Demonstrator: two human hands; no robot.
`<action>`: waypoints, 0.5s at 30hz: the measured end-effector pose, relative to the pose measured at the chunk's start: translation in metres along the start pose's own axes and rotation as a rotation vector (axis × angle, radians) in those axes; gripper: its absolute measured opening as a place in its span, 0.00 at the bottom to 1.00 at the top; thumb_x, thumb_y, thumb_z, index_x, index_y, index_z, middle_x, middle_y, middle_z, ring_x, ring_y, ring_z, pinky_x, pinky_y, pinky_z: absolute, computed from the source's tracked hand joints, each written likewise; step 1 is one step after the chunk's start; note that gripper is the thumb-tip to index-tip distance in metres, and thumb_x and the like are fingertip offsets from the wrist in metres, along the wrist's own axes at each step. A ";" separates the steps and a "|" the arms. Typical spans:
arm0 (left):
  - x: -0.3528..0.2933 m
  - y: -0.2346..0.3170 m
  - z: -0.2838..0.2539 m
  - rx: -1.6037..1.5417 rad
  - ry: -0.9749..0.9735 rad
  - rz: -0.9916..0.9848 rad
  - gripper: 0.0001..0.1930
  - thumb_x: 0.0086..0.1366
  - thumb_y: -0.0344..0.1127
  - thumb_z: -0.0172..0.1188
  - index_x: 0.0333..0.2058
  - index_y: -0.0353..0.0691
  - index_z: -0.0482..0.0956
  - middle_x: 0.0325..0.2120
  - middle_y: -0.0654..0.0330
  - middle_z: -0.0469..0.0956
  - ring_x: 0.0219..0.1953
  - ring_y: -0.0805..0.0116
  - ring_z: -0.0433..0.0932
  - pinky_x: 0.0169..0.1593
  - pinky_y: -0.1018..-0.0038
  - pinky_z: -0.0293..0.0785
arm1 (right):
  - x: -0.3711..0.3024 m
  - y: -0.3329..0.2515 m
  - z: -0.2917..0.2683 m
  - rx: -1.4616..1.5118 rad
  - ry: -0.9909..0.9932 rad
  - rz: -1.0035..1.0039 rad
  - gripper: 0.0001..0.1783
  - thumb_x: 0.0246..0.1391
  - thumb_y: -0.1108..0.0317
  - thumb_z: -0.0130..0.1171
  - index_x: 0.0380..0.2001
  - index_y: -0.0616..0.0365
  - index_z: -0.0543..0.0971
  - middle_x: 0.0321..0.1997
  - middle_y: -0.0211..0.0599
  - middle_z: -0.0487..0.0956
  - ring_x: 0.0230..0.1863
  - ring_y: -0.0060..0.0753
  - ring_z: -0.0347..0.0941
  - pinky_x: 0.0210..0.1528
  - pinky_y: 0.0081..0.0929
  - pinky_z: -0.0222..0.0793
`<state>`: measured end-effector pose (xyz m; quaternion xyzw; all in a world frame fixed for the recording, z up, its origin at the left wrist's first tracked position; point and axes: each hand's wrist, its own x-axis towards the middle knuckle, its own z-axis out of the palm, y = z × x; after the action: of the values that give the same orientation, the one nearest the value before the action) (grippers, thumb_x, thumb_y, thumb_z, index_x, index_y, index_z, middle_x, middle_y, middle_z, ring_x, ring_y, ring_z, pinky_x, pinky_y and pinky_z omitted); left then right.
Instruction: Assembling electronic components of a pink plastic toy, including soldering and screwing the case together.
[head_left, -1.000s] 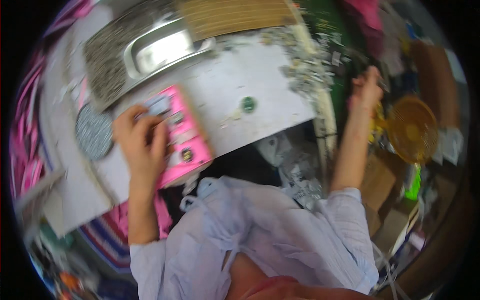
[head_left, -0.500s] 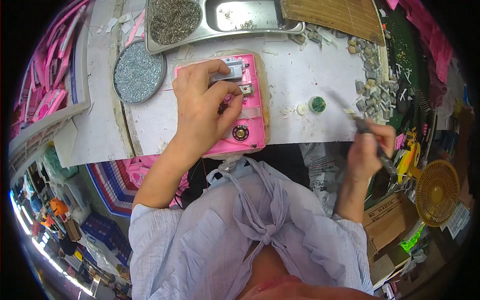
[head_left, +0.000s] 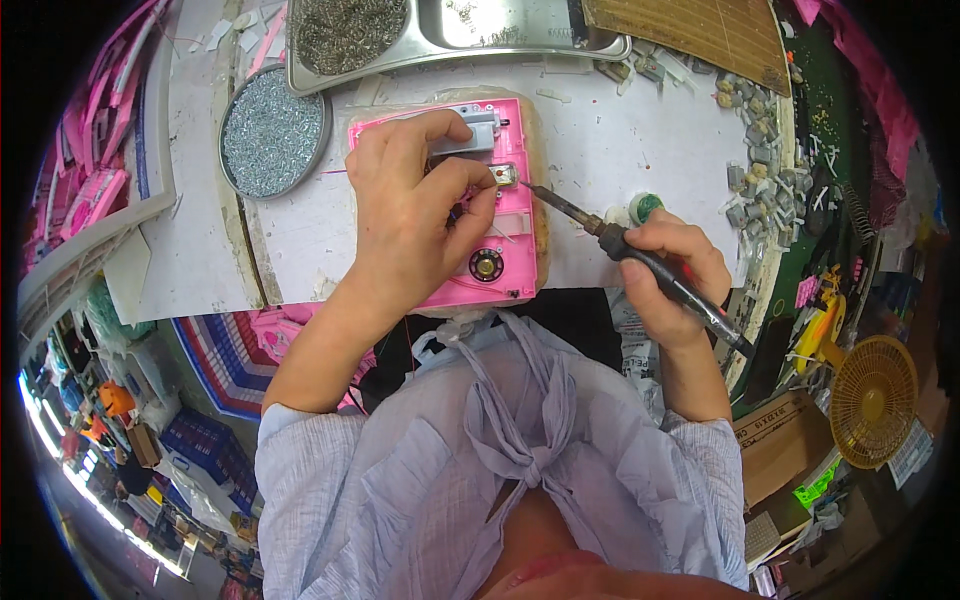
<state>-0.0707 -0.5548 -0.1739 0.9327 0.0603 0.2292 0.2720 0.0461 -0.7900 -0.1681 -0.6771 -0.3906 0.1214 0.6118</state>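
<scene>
A pink plastic housing (head_left: 517,245) lies on a pad on the white table. Set in it are a grey box-shaped part (head_left: 480,135), a small metal component (head_left: 505,175) and a round speaker (head_left: 486,265). Over the housing's left half is my left hand (head_left: 395,225), thumb and forefinger closed together beside the metal component; what they pinch is hidden. My right hand (head_left: 695,252) grips a soldering iron (head_left: 668,280) by its dark handle. The iron's tip comes in from the right, close to the metal component; I cannot tell if they touch. A small green-filled container (head_left: 645,207) stands behind the iron.
A round dish (head_left: 324,150) of small metal pieces stands left of the housing. Behind it, a steel tray (head_left: 440,62) holds springy metal parts. Small grey components (head_left: 755,190) lie scattered along the table's right side. A yellow fan (head_left: 873,400) is at the lower right.
My right hand has swung the soldering iron leftward, from beyond the green-filled container to the housing's right edge. My left hand has kept its pinch over the housing.
</scene>
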 end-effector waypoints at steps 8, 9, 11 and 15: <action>-0.001 -0.002 0.001 0.005 0.008 0.007 0.09 0.46 0.31 0.70 0.29 0.46 0.82 0.46 0.62 0.76 0.46 0.58 0.71 0.49 0.61 0.61 | 0.004 0.001 0.004 -0.009 -0.028 0.004 0.14 0.46 0.78 0.68 0.39 0.64 0.80 0.21 0.32 0.74 0.20 0.22 0.63 0.23 0.22 0.55; -0.001 -0.002 0.001 0.008 0.007 0.007 0.09 0.46 0.31 0.70 0.29 0.46 0.82 0.46 0.62 0.76 0.46 0.58 0.71 0.49 0.61 0.61 | 0.004 0.000 0.004 -0.019 -0.035 0.009 0.14 0.46 0.78 0.68 0.39 0.63 0.80 0.21 0.32 0.74 0.20 0.22 0.63 0.23 0.22 0.55; 0.000 0.000 -0.002 0.018 -0.034 0.006 0.09 0.48 0.30 0.71 0.30 0.44 0.83 0.47 0.60 0.75 0.46 0.57 0.69 0.50 0.63 0.62 | 0.005 -0.001 0.004 -0.039 -0.044 0.001 0.14 0.46 0.78 0.69 0.38 0.63 0.80 0.21 0.32 0.74 0.20 0.22 0.63 0.22 0.22 0.55; -0.001 -0.001 -0.003 0.026 -0.045 0.005 0.09 0.50 0.30 0.72 0.31 0.44 0.84 0.48 0.59 0.74 0.46 0.58 0.68 0.51 0.64 0.62 | 0.006 -0.001 0.002 -0.094 -0.087 -0.025 0.14 0.45 0.78 0.69 0.38 0.63 0.80 0.21 0.32 0.74 0.19 0.23 0.63 0.22 0.23 0.55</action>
<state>-0.0732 -0.5530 -0.1726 0.9412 0.0549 0.2077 0.2608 0.0483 -0.7845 -0.1656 -0.6943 -0.4305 0.1245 0.5632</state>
